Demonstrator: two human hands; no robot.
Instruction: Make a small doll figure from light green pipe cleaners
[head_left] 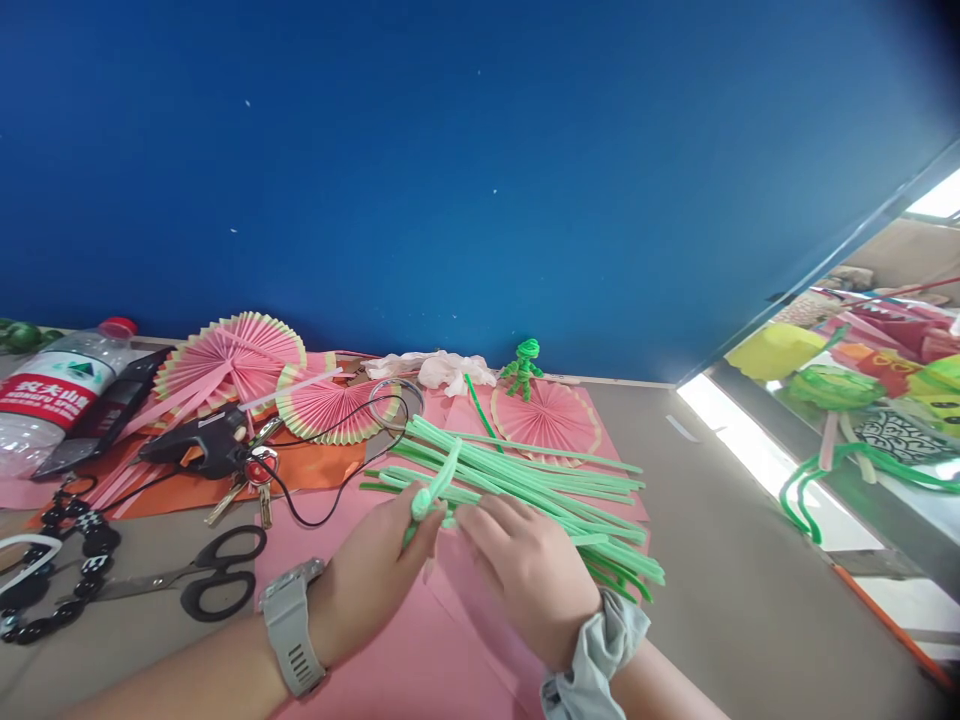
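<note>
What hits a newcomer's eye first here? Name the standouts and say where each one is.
Probably the blue panel filling the background, with a small bright green figure standing before it. Next comes the loose bundle of pale green stems across pink paper, just beyond the hands; the left hand grips a coiled green piece.

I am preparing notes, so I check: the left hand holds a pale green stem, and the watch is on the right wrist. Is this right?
Not quite: the head view shows the watch on the left wrist. The left hand does hold a pale green stem.
</note>
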